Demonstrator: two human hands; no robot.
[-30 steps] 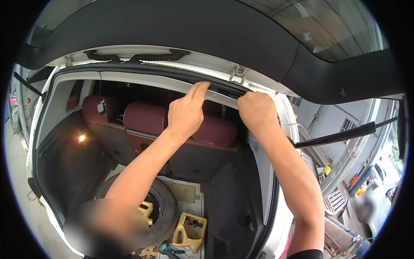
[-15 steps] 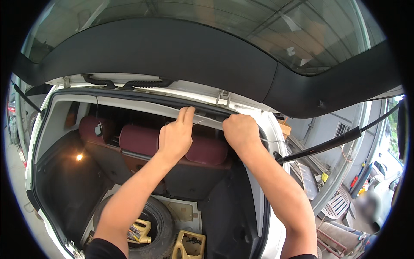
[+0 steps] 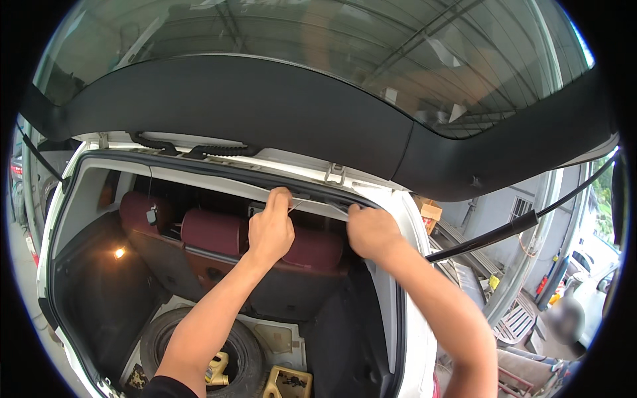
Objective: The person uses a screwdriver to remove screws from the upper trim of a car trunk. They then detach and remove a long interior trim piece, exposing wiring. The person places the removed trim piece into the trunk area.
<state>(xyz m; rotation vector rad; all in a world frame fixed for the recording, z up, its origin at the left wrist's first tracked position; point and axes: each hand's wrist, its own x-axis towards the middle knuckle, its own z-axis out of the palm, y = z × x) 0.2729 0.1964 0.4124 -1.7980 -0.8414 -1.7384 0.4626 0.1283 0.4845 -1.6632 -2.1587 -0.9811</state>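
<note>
Both my hands reach up to the top edge of a white car's open boot. My left hand point(image 3: 271, 229) has its fingers hooked over the black rubber seal strip point(image 3: 219, 171) and the headliner edge at the upper rim of the opening. Close to its right, my right hand point(image 3: 373, 231) grips the same edge near the upper right corner. The raised tailgate point(image 3: 265, 113) with its dark trim and rear glass hangs overhead.
Inside the boot are dark red rear seat backs point(image 3: 213, 232), a spare tyre point(image 3: 192, 345) in the floor well, yellow oil jugs point(image 3: 288, 383) and a small lit lamp point(image 3: 119, 253). A gas strut point(image 3: 504, 229) runs right of the opening. Another car point(image 3: 597, 292) stands at far right.
The view has tilted upward, so more of the tailgate glass shows and the boot sits lower in frame. Both hands stay on the upper edge, left fingers now curled tighter.
</note>
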